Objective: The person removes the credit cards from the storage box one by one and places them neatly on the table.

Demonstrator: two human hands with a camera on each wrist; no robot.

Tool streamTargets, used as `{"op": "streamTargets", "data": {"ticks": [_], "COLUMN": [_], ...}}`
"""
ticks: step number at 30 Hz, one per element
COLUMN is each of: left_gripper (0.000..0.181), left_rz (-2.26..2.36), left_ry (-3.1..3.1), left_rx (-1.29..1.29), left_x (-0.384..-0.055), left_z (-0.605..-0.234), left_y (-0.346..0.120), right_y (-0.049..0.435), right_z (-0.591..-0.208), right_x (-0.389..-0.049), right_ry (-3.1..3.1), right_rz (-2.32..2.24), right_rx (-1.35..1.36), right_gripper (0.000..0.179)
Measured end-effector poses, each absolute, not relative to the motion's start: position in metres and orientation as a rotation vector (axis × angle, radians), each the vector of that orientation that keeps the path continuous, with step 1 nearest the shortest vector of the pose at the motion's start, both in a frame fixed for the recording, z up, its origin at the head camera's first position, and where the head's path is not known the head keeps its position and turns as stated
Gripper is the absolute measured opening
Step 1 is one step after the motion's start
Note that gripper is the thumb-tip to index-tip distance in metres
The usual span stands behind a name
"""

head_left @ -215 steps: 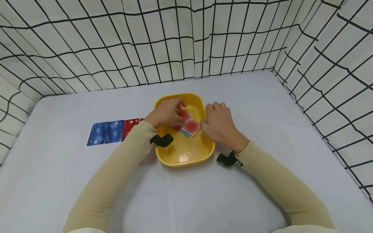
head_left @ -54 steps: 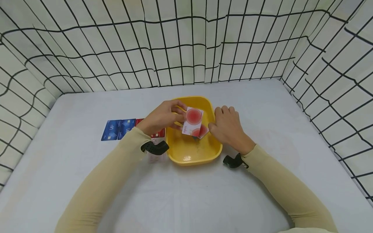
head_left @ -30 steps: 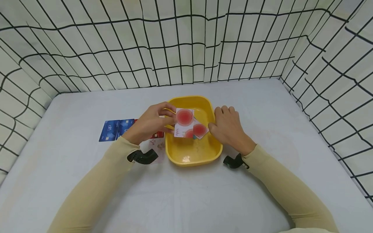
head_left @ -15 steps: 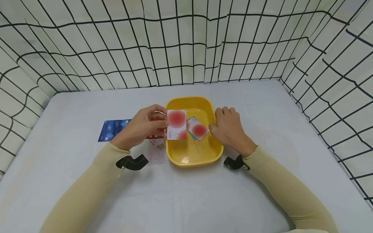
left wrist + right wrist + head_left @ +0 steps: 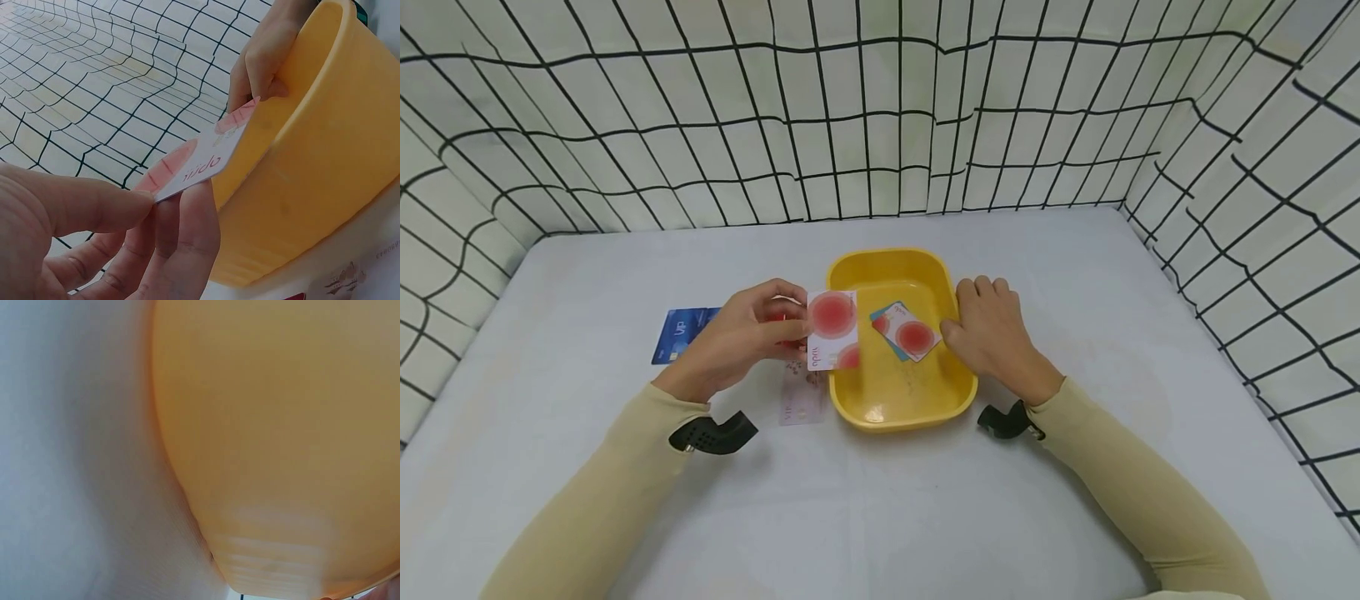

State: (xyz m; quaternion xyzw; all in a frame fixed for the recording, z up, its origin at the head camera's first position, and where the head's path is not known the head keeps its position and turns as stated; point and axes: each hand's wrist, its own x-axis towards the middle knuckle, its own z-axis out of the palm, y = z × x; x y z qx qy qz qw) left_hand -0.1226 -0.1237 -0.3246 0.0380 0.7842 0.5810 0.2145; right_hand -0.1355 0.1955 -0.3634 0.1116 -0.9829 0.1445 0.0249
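My left hand [image 5: 747, 337] pinches a white card with red circles [image 5: 832, 331] between thumb and fingers. In the head view the card overlaps the left rim of the yellow tub [image 5: 865, 404]; the left wrist view shows it tilted, raised beside the tub wall [image 5: 312, 181]. My right hand [image 5: 996, 337] grips the tub's right rim, thumb on the inner side. Inside the tub lie another white card with red circles [image 5: 913, 335] and, partly under it, a blue card [image 5: 880, 317]. The right wrist view is mostly the tub's outer wall [image 5: 275, 425].
Left of the tub, a blue card [image 5: 679, 333] lies on the white table [image 5: 880, 517], in a row partly hidden by my left hand. A pale pink card [image 5: 802, 400] lies in front of that row. Black wire mesh [image 5: 850, 117] stands at the back and sides.
My left hand has lifted the red-circled card out of the tub and carried it left, toward the tub's left rim. My right hand stays on the right rim.
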Motion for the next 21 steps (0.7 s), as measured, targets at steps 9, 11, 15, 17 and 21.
{"op": "streamTargets", "data": {"ticks": [9, 11, 15, 17, 21], "left_gripper": [0.047, 0.047, 0.046, 0.045, 0.041], "left_rz": [1.606, 1.611, 1.623, 1.636, 1.675], "left_ry": [2.21, 2.215, 2.209, 2.2, 2.164], "left_rx": [0.095, 0.103, 0.118, 0.127, 0.143], "left_x": [-0.116, -0.115, -0.111, -0.11, -0.109], "left_z": [-0.329, -0.33, -0.333, -0.334, -0.337], "left_y": [-0.139, -0.143, -0.152, -0.156, -0.163], "right_y": [0.198, 0.198, 0.198, 0.198, 0.197], "right_z": [-0.363, -0.363, -0.364, -0.364, -0.364], "right_x": [-0.135, -0.135, -0.136, -0.136, -0.136], "right_ry": [-3.037, -3.038, -3.04, -3.04, -3.042], "right_rz": [0.465, 0.47, 0.466, 0.464, 0.464], "right_rx": [0.334, 0.332, 0.337, 0.342, 0.345], "right_gripper": [0.023, 0.023, 0.023, 0.023, 0.022]}}
